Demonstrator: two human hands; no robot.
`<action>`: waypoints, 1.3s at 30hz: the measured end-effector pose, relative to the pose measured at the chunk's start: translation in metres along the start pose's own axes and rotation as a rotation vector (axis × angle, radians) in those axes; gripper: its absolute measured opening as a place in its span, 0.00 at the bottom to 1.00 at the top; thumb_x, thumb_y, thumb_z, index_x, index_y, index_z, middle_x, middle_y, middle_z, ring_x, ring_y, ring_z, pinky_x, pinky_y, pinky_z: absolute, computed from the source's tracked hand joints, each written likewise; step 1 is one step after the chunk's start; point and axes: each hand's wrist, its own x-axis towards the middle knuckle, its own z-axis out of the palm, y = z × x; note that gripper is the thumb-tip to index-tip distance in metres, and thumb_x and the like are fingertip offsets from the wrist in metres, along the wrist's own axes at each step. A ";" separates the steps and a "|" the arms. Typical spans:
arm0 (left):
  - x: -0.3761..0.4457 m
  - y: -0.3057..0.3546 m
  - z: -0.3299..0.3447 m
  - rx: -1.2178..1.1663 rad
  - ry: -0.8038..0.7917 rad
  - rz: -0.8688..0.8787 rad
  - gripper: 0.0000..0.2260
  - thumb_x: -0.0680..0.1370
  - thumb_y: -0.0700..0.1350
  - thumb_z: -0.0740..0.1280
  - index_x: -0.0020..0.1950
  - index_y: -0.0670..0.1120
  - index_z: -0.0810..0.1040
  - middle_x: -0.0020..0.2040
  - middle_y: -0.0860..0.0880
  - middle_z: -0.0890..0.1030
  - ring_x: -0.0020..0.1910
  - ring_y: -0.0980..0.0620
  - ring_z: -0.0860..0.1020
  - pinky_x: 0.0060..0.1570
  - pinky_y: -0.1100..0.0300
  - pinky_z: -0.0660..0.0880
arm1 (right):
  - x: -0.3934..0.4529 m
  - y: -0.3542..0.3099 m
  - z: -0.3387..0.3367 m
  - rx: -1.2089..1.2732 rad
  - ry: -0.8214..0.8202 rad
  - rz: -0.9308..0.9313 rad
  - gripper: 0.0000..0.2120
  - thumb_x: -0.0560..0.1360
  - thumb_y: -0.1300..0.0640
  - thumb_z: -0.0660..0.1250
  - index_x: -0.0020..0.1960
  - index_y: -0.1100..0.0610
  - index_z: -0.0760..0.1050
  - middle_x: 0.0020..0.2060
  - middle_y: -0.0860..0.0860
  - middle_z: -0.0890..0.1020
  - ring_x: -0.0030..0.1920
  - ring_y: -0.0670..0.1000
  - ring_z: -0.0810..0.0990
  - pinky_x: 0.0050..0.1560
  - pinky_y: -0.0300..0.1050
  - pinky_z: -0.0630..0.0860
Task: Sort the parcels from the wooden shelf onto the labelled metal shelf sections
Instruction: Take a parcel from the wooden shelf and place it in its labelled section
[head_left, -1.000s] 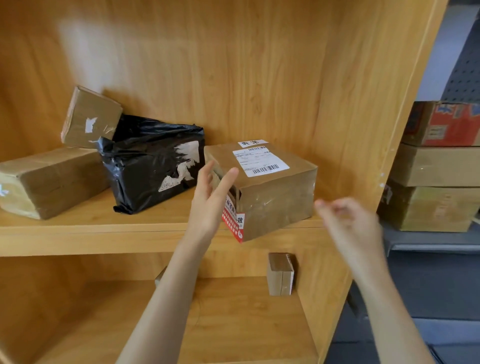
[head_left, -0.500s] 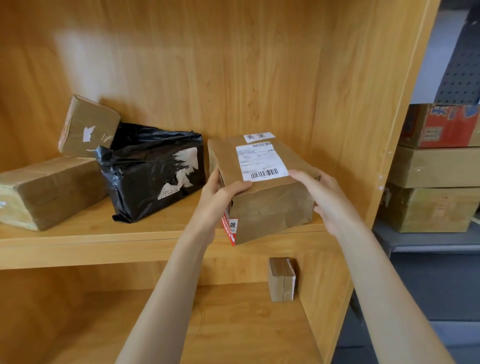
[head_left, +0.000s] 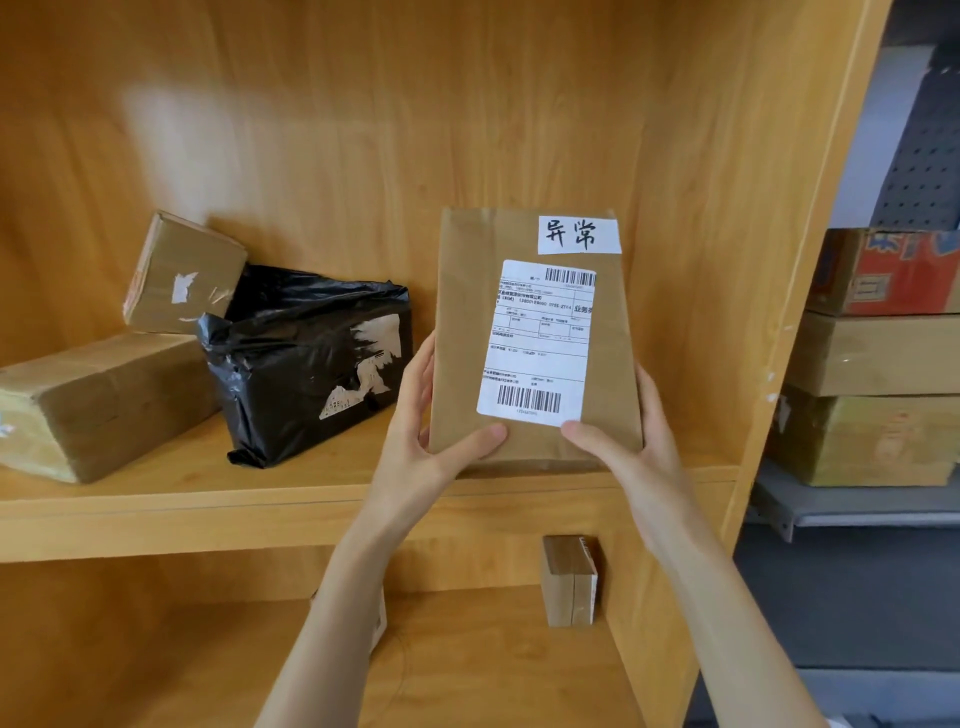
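Observation:
A brown paper-wrapped parcel (head_left: 462, 332) with a white shipping label and a handwritten white tag is tilted up, its labelled face towards me, above the right end of the wooden shelf board (head_left: 208, 499). My left hand (head_left: 426, 441) grips its lower left edge, thumb on the front. My right hand (head_left: 631, 441) grips its lower right edge the same way. Left on the board lie a black plastic-wrapped parcel (head_left: 306, 358), a long brown box (head_left: 98, 400) and a small brown box (head_left: 182, 275) leaning on top.
On the lower wooden shelf a small taped box (head_left: 569, 582) stands upright, and another parcel (head_left: 379, 618) is mostly hidden behind my left forearm. To the right, a grey metal shelf (head_left: 852, 512) carries three stacked cardboard boxes (head_left: 878, 353). The wooden side panel (head_left: 753, 312) divides the two units.
Both hands closed on the brown parcel, then lifted and tilted it upright so its label faces me. The other parcels have not moved.

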 end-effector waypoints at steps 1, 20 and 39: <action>-0.002 0.001 -0.001 0.002 -0.001 0.007 0.40 0.67 0.47 0.76 0.73 0.61 0.59 0.71 0.54 0.69 0.69 0.57 0.68 0.61 0.60 0.73 | -0.001 -0.001 0.000 -0.010 -0.010 -0.008 0.37 0.70 0.63 0.73 0.70 0.41 0.61 0.58 0.37 0.79 0.54 0.34 0.78 0.47 0.28 0.74; -0.039 0.054 0.045 -0.033 -0.016 0.166 0.39 0.67 0.47 0.75 0.73 0.56 0.60 0.67 0.56 0.69 0.65 0.61 0.70 0.61 0.60 0.73 | -0.080 -0.054 -0.028 -0.196 0.145 -0.211 0.40 0.65 0.56 0.75 0.71 0.42 0.61 0.64 0.43 0.75 0.62 0.41 0.74 0.53 0.35 0.76; -0.108 0.123 0.348 -0.119 -0.114 0.139 0.39 0.67 0.51 0.75 0.74 0.56 0.60 0.69 0.56 0.69 0.68 0.60 0.68 0.65 0.57 0.70 | -0.189 -0.123 -0.318 -0.268 0.337 -0.189 0.39 0.61 0.49 0.74 0.68 0.38 0.64 0.63 0.42 0.77 0.63 0.46 0.75 0.62 0.49 0.74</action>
